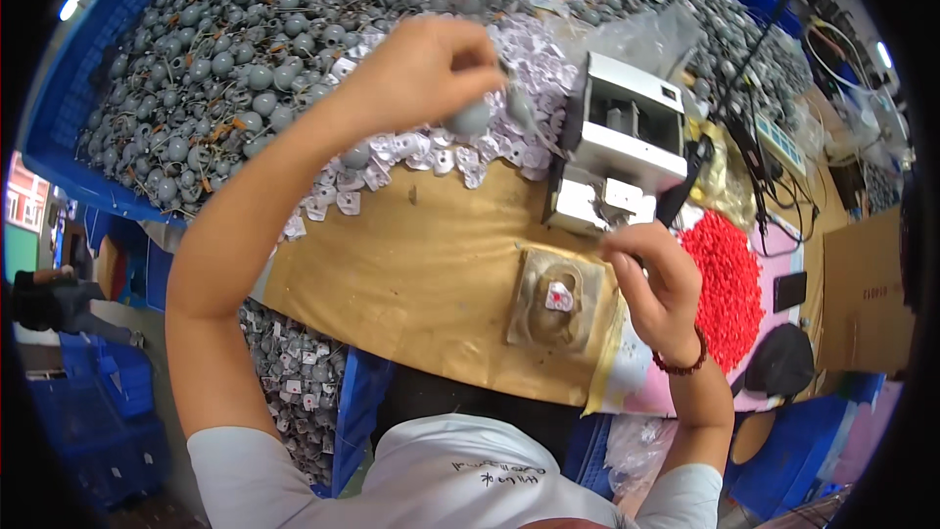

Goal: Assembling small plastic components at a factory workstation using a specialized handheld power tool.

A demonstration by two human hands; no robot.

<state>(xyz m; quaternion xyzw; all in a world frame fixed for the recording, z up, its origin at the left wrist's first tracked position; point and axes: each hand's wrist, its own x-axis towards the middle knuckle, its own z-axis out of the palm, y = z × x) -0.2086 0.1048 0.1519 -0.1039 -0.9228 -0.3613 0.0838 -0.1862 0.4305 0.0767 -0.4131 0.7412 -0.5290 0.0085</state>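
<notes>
Over the far part of the table, my left hand (426, 73) pinches a grey ball-shaped part (469, 120) that hangs below its fingertips with a thin wire, somewhat blurred. My right hand (658, 284), with a beaded bracelet at the wrist, is closed beside the front of a white-and-black machine (627, 137); what its fingers hold, if anything, is hidden. White pieces (621, 194) show at the machine's front tray. Left of my right hand sits a worn metal fixture (524, 318) with a small white plate (559, 296) with a red spot in its recess.
Grey balls with wires (225, 69) heap up at the far left inside a blue crate (49, 152). Loose white plates (416, 149) spread along the back. Red small parts (725, 284) pile at right, near a black cap (780, 360). A cardboard box (862, 289) stands farther right.
</notes>
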